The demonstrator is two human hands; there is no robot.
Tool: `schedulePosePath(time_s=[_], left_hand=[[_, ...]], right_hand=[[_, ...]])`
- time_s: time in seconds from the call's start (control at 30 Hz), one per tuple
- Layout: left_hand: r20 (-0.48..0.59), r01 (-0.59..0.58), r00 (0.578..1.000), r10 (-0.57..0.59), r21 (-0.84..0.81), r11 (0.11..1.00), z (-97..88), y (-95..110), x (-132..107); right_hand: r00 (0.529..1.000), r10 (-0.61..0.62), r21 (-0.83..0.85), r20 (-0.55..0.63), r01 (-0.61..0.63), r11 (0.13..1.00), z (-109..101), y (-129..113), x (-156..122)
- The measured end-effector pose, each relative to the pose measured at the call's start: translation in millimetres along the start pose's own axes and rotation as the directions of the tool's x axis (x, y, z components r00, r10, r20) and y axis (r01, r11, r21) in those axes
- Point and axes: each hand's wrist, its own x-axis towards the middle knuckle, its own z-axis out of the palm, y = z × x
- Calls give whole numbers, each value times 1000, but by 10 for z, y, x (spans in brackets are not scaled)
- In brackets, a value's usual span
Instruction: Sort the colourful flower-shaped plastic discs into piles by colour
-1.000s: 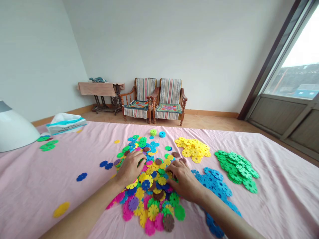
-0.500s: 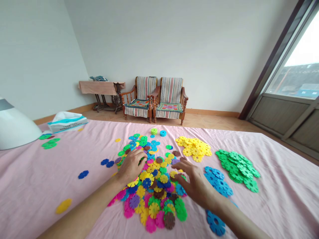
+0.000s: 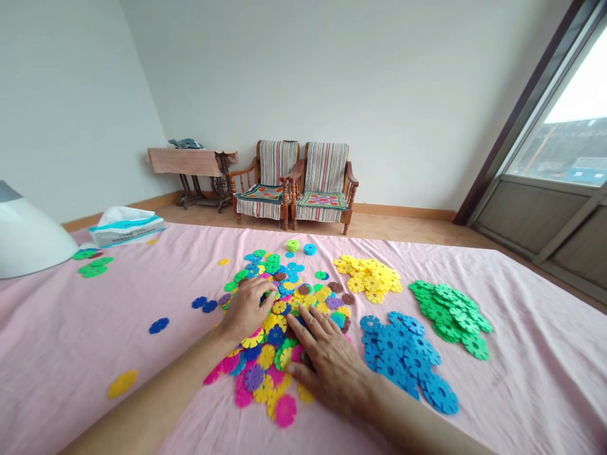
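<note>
A mixed heap of coloured plastic snowflake discs [image 3: 279, 297] lies on the pink sheet [image 3: 142, 354] in front of me. My left hand [image 3: 247, 309] rests on the heap's left side, fingers curled over some discs; what they hold is hidden. My right hand [image 3: 327, 360] lies flat on the heap's near part, fingers spread and stretched forward. Sorted piles lie to the right: yellow discs [image 3: 370, 278], blue discs [image 3: 403, 354] and green discs [image 3: 450, 313].
Stray discs lie around: blue ones [image 3: 158, 325], a yellow one [image 3: 122, 383], green ones [image 3: 92, 268]. A tissue pack [image 3: 126, 226] and a white rounded object [image 3: 23, 237] sit at the far left. Two striped armchairs [image 3: 294, 186] and a small table [image 3: 192, 165] stand by the wall.
My right hand swung out to the blue pile on the right, then came back left onto the mixed heap, now lying flat. The left hand has stayed almost still on the heap.
</note>
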Motion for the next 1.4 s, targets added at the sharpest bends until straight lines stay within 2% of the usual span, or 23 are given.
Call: schedulePosePath(time_s=[0.13,0.27,0.37,0.53,0.63,0.8,0.93,1.0,1.1,1.17,1.23,1.3,1.4], left_hand=[[-26,36,999,-37,-16,999,10,-18,-11],[-22,39,999,-40,-23,999,22,-10,-17],[-14,40,999,-40,-19,999,21,-4,-18],[-3,29,1000,-29,-19,999,20,-16,-10],[-6,28,1000,-28,-16,999,26,-30,-2],[-6,23,1000,-23,-14,1000,26,-38,-9],[-7,20,1000,-20,-20,1000,29,-39,-17],[-4,19,1000,-19,-32,999,15,-31,-8],[8,20,1000,-20,-72,997,-63,25,27],[54,1,999,5,-121,993,-144,102,49],[146,-39,987,64,-169,985,-221,204,49],[261,-79,957,126,-184,980,-269,316,19],[426,-130,886,181,-146,981,-269,474,-66]], right_hand=[[1000,14,0,-26,-14,1000,-14,163,240],[999,31,3,-43,-31,1000,-10,199,298],[999,18,-1,-44,-18,1000,17,86,213],[997,-79,7,-14,80,997,108,-160,40],[991,-131,-4,-3,131,991,147,-226,-29],[989,-147,-37,-14,146,989,158,-194,-168],[993,-113,-73,-32,111,991,80,-144,-279],[994,-81,-87,-72,74,993,19,-112,-312],[979,-50,-87,-198,33,996,-74,2,-343],[948,-14,-68,-318,-8,998,-124,145,-363],[906,50,-33,-420,-70,997,-158,323,-387],[868,112,3,-483,-127,992,-178,494,-414],[840,153,23,-521,-166,986,-195,653,-449]])
